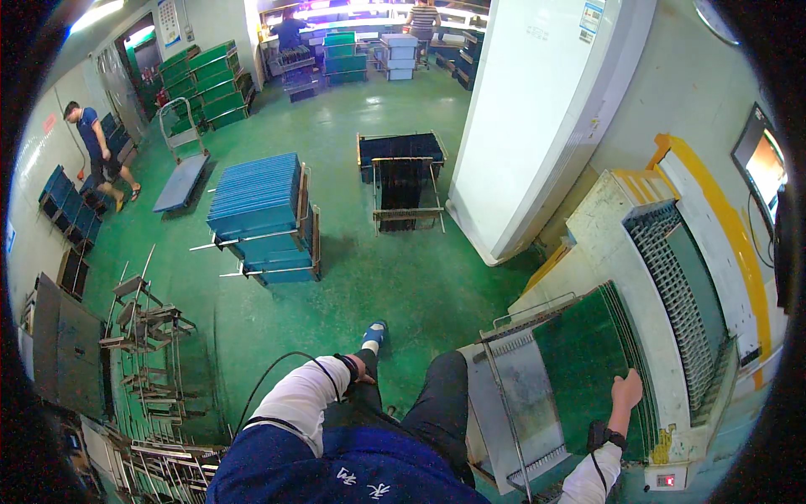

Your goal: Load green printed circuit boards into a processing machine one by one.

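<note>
My right hand [626,391] is closed at the edge of a green panel [579,361], one of several thin panels standing close together in a slotted metal rack [504,395]. Its fingertips are small in the picture, but they look pinched on that edge. Lying on my left leg is my left hand [364,371], partly covered by its wristband; the fingers that show look stretched out, with nothing in them. To the right of the rack stands a pale machine [625,244] with a row of grey rollers [672,277].
Blue stacked racks [260,210] and a dark rack [403,176] stand on the green floor ahead. A white cabinet [537,109] rises beyond the machine. Metal frames [151,353] are at left. Far left, a person [92,147] walks near a trolley [180,181].
</note>
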Tool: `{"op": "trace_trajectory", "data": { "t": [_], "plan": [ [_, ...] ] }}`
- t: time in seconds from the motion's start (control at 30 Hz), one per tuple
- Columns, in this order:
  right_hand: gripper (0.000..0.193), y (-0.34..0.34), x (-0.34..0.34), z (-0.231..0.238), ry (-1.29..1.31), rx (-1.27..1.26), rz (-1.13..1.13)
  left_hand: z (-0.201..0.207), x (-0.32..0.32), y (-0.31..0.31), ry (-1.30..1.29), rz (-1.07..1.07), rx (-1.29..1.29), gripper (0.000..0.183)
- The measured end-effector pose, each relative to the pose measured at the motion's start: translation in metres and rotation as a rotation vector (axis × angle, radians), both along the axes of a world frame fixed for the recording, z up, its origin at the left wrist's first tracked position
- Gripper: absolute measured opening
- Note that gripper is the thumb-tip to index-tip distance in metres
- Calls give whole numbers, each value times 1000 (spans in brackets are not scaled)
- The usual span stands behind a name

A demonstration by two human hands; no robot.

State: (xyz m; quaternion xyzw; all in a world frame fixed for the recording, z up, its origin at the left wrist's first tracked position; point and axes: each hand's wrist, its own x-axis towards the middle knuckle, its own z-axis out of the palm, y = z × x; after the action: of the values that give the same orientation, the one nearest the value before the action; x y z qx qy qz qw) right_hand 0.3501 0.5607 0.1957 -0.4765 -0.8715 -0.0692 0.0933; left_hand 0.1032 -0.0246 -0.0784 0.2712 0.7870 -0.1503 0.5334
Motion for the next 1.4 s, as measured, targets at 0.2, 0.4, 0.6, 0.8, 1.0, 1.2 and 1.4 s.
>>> {"op": "trace_trajectory", "data": {
  "t": [0.2,0.4,0.6,0.8,1.0,1.2,1.4],
  "plan": [
    [42,-11,-6,10,-19,-48,-30,0,4,1,7,21,-25,100],
    [44,-11,-4,11,-44,-54,-43,21,-1,8,-62,-27,-69,90],
    [44,-16,-8,16,-52,-68,-52,15,0,4,30,-50,-28,86],
    [45,-20,-9,19,-52,-82,-71,3,-4,4,-43,-18,-103,90],
    [47,-24,-11,23,-58,-104,-78,1,-4,1,-23,-16,-92,91],
    [47,-19,-6,18,-60,-74,-77,-1,-4,4,-60,-8,-81,92],
    [47,-18,-13,16,-63,-77,-64,-27,2,-12,74,49,-13,91]
  ]
}}
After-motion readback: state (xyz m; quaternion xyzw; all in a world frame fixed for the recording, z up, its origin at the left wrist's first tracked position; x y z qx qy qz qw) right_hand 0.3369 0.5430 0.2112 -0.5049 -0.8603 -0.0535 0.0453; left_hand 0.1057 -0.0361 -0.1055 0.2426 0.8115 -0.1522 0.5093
